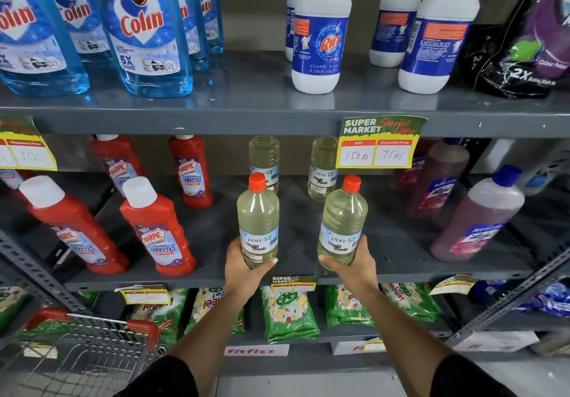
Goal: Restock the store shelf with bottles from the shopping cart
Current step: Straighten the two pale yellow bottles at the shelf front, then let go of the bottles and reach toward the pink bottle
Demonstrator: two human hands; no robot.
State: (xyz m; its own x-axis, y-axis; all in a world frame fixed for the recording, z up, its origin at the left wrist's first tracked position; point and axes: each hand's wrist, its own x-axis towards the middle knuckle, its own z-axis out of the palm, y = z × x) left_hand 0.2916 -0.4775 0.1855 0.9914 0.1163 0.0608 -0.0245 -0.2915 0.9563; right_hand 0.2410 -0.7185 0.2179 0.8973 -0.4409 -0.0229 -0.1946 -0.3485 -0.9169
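- Left hand (243, 268) wrapped round the base of one bleach bottle (258, 222); right hand (354, 262) likewise round a second (342, 225).
- Both upright, caps up, at the front edge of the middle shelf (216, 236).
- Straight beyond each hand, a matching rear bottle (264, 162); gap between looks open for pushing back.
- Cart (92, 344) low, left of the left hand.

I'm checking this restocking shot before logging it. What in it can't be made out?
- Head view: whether the bleach bottles in the left hand and right hand rest on the middle shelf; the fingers cover their bases.
- Caps of the two rear bleach bottles, hidden by the upper shelf edge.
- Cart contents, cut off by the frame.
- Left price tag, writing too blurred.
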